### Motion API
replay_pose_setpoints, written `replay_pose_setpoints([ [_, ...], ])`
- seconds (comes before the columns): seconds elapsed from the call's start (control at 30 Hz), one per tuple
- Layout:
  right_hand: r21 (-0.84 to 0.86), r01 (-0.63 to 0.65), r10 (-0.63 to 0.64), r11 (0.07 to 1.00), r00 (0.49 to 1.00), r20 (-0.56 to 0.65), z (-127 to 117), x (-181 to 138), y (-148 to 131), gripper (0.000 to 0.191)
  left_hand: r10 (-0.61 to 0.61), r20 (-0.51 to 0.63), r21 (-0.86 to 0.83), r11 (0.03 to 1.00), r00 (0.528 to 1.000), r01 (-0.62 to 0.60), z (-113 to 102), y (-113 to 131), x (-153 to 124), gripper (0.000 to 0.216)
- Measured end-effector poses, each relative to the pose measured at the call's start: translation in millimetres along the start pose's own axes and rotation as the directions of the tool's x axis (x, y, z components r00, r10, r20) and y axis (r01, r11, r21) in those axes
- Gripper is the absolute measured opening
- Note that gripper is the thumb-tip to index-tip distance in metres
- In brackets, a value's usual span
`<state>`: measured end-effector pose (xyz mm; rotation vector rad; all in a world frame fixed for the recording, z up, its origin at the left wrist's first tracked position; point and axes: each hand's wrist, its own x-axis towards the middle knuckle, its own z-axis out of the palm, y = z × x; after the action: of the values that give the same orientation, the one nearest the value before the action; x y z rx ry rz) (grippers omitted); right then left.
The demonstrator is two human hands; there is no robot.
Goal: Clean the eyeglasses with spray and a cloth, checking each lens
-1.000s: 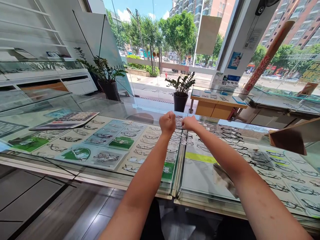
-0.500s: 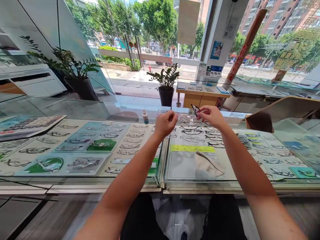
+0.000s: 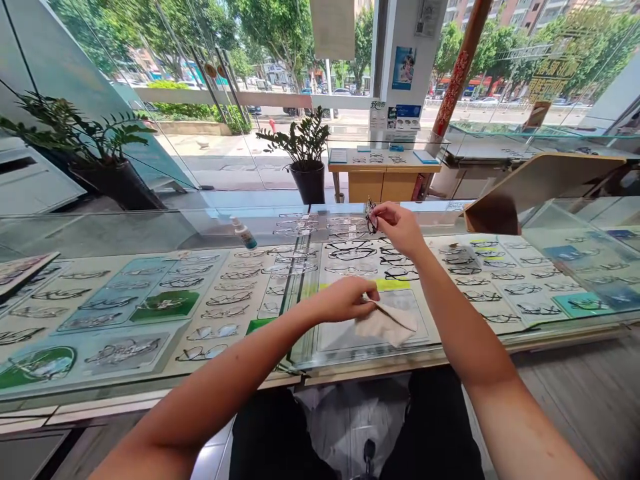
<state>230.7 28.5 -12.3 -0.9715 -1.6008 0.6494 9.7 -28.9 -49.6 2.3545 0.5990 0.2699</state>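
Note:
My right hand [image 3: 400, 228] pinches a pair of dark-framed eyeglasses [image 3: 371, 217] by its near side, holding it up above the far part of the glass counter. My left hand [image 3: 347, 298] is low over the near part of the counter, its thumb and fingers closed at the upper corner of a beige cleaning cloth [image 3: 387, 325]. The cloth lies crumpled with a raised fold. Part of its corner is hidden by the fingers. Beyond my left hand, several eyeglasses [image 3: 350, 253] show in rows at the counter.
A small spray bottle [image 3: 244, 233] stands on the glass counter [image 3: 200, 230] to the left. A wooden-edged panel [image 3: 530, 180] rises at the right. Potted plants [image 3: 306, 180] and a display table [image 3: 385, 163] stand beyond the counter, before the windows.
My left hand has come down and nearer, from a raised loose fist to the cloth's corner. My right hand still holds the eyeglasses, now turned more edge-on. The view has swung right.

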Motion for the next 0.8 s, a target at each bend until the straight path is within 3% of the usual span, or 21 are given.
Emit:
replay_pose_setpoints([
  [0.07, -0.011, 0.023, -0.023, 1.000, 1.000, -0.004, 0.0, -0.3, -1.4, 0.017, -0.123, -0.021, -0.231, 0.966, 0.992, 0.115, -0.8, -2.7, 0.7, 0.011],
  [0.17, -0.029, 0.035, -0.035, 0.999, 0.999, -0.005, -0.5, -1.1, -3.2, 0.016, -0.351, 0.117, -0.487, 0.795, 0.929, 0.362, -8.3, -9.2, -2.2, 0.026],
  [0.23, -0.030, 0.033, -0.033, 0.999, 0.999, -0.003, -0.6, -1.7, -4.6, 0.015, -0.464, 0.215, -0.483, 0.715, 0.860, 0.506, -16.5, -13.4, -6.5, 0.034],
  [0.3, -0.021, 0.030, -0.030, 0.999, 1.000, 0.006, -0.6, -2.3, -5.9, 0.015, -0.532, 0.225, -0.418, 0.704, 0.816, 0.574, -25.4, -15.4, -11.8, 0.039],
  [0.5, 0.002, 0.011, -0.011, 1.000, 1.000, 0.022, -0.5, -1.9, -6.5, 0.017, -0.509, 0.324, -0.285, 0.751, 0.798, 0.595, -47.1, -14.5, -25.4, 0.046],
  [0.57, -0.006, 0.026, -0.026, 1.000, 0.999, 0.032, 0.9, -2.6, -8.2, 0.019, -0.499, 0.237, -0.240, 0.801, 0.833, 0.548, -53.0, -18.6, -27.3, 0.042],
  [0.67, -0.021, 0.070, -0.068, 0.997, 0.996, 0.058, 7.5, -7.6, -17.3, 0.021, -0.430, -0.108, -0.176, 0.896, 0.896, 0.408, -61.3, -27.4, -26.2, 0.037],
  [0.73, -0.035, 0.100, -0.096, 0.994, 0.992, 0.087, 15.0, -13.4, -26.7, 0.022, -0.381, -0.342, -0.275, 0.915, 0.859, 0.296, -66.0, -31.0, -23.8, 0.041],
  [0.8, -0.085, 0.143, -0.131, 0.986, 0.982, 0.134, 23.5, -20.1, -35.4, 0.023, -0.401, -0.439, -0.493, 0.856, 0.804, 0.158, -69.3, -31.3, -21.7, 0.045],
])
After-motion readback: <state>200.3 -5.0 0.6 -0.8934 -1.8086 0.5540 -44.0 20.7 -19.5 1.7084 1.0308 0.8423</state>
